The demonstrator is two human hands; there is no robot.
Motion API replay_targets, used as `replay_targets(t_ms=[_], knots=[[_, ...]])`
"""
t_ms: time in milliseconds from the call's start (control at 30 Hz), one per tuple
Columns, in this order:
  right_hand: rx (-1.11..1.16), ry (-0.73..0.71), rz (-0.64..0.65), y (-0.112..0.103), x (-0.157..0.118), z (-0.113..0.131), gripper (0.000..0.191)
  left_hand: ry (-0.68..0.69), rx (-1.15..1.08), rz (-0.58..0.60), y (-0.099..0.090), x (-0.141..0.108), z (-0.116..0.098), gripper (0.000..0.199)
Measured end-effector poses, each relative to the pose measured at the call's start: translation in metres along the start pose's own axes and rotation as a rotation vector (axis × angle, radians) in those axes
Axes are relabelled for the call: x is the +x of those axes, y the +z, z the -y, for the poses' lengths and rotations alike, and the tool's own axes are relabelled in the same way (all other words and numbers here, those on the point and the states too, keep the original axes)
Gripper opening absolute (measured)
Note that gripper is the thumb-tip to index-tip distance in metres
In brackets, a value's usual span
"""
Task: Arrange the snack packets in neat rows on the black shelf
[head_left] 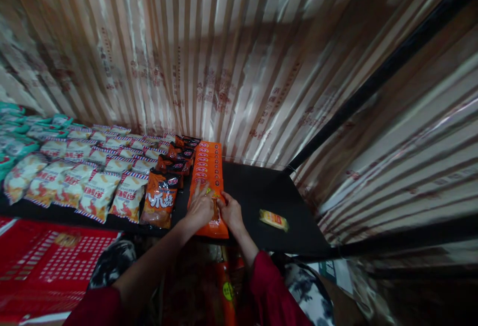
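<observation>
A row of overlapping orange snack packets [209, 163] lies on the black shelf, reaching from the back towards me. My left hand [200, 207] rests on the front packet, its fingers stretched out over the surface. At the right edge of that same packet, my right hand [231, 213] has its fingers bent and pressed together on the packet's side. Left of the row sits a brown-and-orange snack bag [160, 199] with more like it behind. A small yellow packet [274, 219] lies apart on the right.
White snack bags with striped ends [97, 194] fill the shelf's left part, with teal bags [17, 144] beyond. The black shelf [257, 186] backs onto striped sheeting [239, 67]. A dark pole [369, 82] slants at right. Below left is a red basket [70, 261].
</observation>
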State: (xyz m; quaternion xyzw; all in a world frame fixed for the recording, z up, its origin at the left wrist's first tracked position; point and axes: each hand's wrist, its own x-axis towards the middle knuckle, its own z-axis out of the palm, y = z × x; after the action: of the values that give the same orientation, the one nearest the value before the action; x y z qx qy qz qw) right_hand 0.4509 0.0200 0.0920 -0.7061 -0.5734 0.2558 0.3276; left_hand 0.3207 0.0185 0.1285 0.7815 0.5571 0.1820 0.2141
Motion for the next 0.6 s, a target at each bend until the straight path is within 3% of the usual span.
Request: replay_targets(t_ms=[267,600], knots=[[-0.016,-0.007,-0.007,-0.001,-0.001,0.002,0.040,0.054,0.062,0.044,0.008,0.029,-0.002,0.053],[0.020,-0.026,-0.023,0.004,0.000,-0.007,0.039,0.099,0.123,-0.041,0.027,0.030,0.010,0.050]])
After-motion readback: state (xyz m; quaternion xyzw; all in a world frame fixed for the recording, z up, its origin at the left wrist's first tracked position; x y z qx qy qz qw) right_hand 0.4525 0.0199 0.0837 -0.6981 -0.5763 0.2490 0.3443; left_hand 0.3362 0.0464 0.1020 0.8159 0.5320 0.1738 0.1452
